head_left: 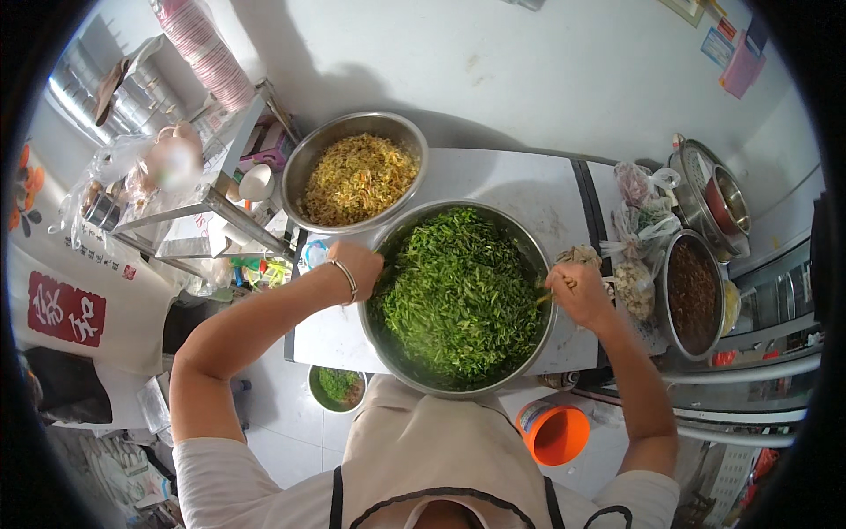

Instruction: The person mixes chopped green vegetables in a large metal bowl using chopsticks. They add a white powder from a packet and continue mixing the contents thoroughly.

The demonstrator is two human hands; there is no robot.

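A big steel basin (544, 256) full of chopped green leafy vegetables (458, 291) sits at the table's near edge, against my apron. My left hand (357, 267), a bracelet at its wrist, is closed at the basin's left rim; its fingertips are hidden. At the opposite rim my right hand (577, 291) is closed around what looks like a thin yellowish stick (543, 300), whose end points into the greens. Behind and to the left stands a second steel basin (295, 189), holding a yellow chopped mixture (359, 181).
At right, plastic bags (634, 286) lie beside a pan of dark brown food (693, 291). A metal-framed shelf (242, 220) borders the table's left. An orange bucket (561, 435) and a bowl of greens (337, 388) stand below the table's near edge. A refrigerated case (749, 379) flanks my right arm.
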